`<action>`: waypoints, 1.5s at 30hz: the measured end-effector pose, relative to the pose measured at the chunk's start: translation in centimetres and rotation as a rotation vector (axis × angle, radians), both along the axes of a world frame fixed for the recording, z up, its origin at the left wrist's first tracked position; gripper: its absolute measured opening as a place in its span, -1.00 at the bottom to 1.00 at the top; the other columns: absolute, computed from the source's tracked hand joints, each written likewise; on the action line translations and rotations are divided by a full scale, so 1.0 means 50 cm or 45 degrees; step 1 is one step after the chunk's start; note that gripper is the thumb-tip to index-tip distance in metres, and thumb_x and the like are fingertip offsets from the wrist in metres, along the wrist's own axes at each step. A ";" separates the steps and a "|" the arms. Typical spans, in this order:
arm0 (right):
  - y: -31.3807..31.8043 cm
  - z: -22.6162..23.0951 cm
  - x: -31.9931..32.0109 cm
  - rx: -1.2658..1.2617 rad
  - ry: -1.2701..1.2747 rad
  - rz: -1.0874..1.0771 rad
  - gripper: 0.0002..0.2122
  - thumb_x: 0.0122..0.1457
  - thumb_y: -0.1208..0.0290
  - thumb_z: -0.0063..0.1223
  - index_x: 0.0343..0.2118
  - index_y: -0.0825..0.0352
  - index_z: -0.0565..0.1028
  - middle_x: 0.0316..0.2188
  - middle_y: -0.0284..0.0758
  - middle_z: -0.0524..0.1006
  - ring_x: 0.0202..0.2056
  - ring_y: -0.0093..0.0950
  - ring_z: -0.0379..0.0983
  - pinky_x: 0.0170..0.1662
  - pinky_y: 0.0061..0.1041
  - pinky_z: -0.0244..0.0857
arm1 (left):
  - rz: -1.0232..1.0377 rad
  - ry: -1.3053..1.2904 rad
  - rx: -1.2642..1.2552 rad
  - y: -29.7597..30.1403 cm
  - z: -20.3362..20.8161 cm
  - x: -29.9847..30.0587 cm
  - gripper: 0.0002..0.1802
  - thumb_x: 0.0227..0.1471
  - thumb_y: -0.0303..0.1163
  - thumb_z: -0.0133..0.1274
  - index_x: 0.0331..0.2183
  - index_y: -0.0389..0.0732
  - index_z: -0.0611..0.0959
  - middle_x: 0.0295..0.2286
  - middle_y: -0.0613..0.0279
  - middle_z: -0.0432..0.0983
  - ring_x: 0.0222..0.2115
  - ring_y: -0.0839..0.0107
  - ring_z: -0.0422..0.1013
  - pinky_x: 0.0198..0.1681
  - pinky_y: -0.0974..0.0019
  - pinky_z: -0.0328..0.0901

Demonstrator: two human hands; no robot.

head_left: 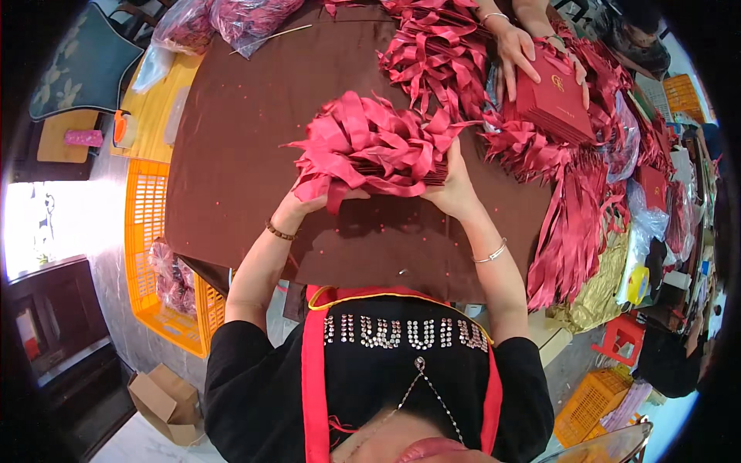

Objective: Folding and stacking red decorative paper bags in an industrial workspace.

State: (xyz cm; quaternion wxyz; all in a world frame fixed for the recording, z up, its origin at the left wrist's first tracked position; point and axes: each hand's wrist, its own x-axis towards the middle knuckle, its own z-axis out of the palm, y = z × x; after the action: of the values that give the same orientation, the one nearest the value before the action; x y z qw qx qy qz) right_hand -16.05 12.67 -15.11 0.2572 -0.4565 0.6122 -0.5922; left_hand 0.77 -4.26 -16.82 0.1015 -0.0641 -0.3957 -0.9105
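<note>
Between my two hands is a thick stack of flat red ribboned gift bags (378, 150), held above the brown table. A loose mass of red satin ribbon loops covers its top, and thin dark red edges show beneath, at the right. My left hand (312, 199) grips the stack's left side, its fingers partly hidden under the ribbons. My right hand (455, 187) closes around the right end. Across the table at the upper right, another person's hands (515, 58) hold a similar stack of red bags (554, 100) with gold print.
The brown-covered table (239, 154) has small red specks on it. Heaps of red ribbons (571, 224) hang over its right side. Plastic-wrapped bundles (251, 19) lie at the far left. An orange crate (147, 247) stands at the left, near an open cardboard box (166, 401).
</note>
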 end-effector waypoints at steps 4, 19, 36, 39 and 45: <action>-0.005 -0.004 -0.002 0.043 -0.029 -0.011 0.00 -0.34 0.64 0.35 0.17 0.32 -0.12 0.09 -0.29 0.15 0.10 -0.43 0.14 0.14 -0.42 0.04 | 0.087 -0.118 -0.177 -0.003 -0.042 -0.006 -0.41 0.09 -0.28 -0.08 0.11 -0.20 0.14 0.07 0.05 0.13 0.05 0.16 0.18 0.06 0.06 0.21; -0.022 0.009 0.039 -0.339 -0.651 -0.171 -0.51 0.14 0.53 -0.22 0.14 0.35 -0.01 0.05 -0.28 0.20 0.05 -0.47 0.16 0.13 -0.45 -0.01 | 0.121 -0.594 -0.174 0.000 -0.046 -0.010 -0.43 0.18 -0.08 -0.35 0.13 -0.18 0.12 0.10 0.10 0.09 0.05 0.18 0.17 0.10 0.09 0.14; -0.012 0.018 0.053 -0.315 -0.937 -0.233 -0.07 -0.04 -0.13 0.03 0.22 0.27 -0.22 0.18 -0.29 -0.01 0.19 -0.29 -0.06 0.23 -0.30 -0.18 | 0.432 -0.204 -0.428 0.021 -0.042 -0.041 -0.52 0.12 -0.37 -0.13 0.07 -0.26 0.23 0.02 0.12 0.24 -0.02 0.27 0.26 0.02 0.23 0.26; 0.009 0.015 0.042 -0.091 -0.435 -0.137 0.45 -0.70 0.07 0.49 0.19 0.28 -0.48 0.22 -0.19 -0.15 0.23 -0.32 -0.17 0.23 -0.29 -0.23 | 0.136 -0.612 0.733 0.004 0.007 -0.041 -0.44 0.16 -0.19 -0.24 0.12 -0.24 0.12 0.06 0.05 0.16 0.01 0.19 0.23 0.07 0.12 0.20; 0.056 0.019 0.004 0.097 -0.076 0.207 0.35 -0.59 0.16 0.52 0.13 0.47 -0.41 0.15 -0.11 -0.01 0.19 -0.30 -0.10 0.22 -0.34 -0.20 | 0.098 -0.211 0.036 -0.026 -0.140 -0.022 -0.50 0.20 -0.26 -0.32 0.13 -0.21 0.11 0.08 0.06 0.11 0.05 0.17 0.17 0.12 0.10 0.13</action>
State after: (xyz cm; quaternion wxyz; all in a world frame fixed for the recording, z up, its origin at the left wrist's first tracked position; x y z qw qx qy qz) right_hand -15.84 15.47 -14.17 0.3397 -0.4766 0.5873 -0.5590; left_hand -0.33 -5.56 -23.83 0.1041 0.0282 -0.3920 -0.9136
